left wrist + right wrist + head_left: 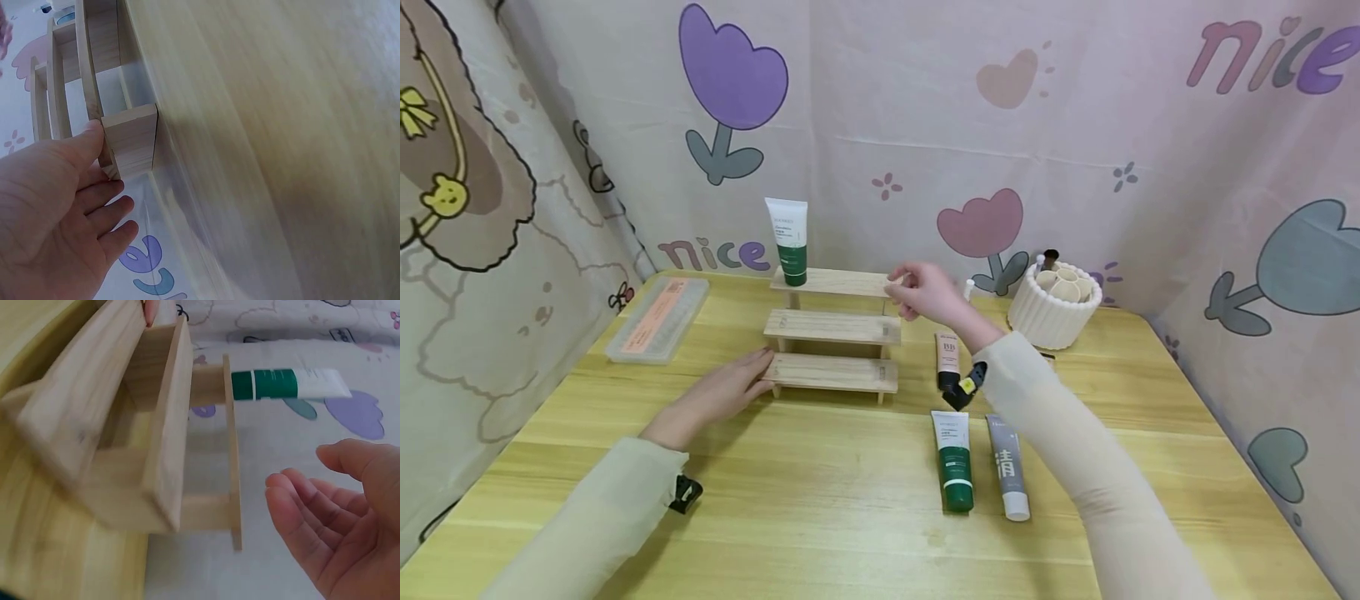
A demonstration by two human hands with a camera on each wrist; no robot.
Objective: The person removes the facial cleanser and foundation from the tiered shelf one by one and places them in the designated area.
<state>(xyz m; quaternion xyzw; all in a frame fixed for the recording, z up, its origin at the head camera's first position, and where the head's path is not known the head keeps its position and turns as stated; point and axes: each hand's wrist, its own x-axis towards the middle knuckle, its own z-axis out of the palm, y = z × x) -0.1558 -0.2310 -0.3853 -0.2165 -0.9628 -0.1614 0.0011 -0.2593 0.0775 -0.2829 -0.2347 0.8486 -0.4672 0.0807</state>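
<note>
A three-tier wooden display stand (831, 325) stands on the table, with a green-and-white squeeze tube (792, 243) upright at the left end of its top tier. My left hand (730, 392) holds the left end of the lowest tier. In the left wrist view, the left thumb (90, 137) lies against the board's edge and the other fingers are beneath it. My right hand (925, 292) hovers by the right end of the top tier, fingers loosely bent. The right wrist view shows this right hand (350, 512) apart from the stand, holding nothing.
Lying right of the stand are a BB cream tube (948, 354), a second green-and-white tube (955, 467) and a grey-blue tube (1007, 467). A white ribbed holder (1054, 308) with brushes stands at the back right. A clear flat case (658, 321) lies at the left.
</note>
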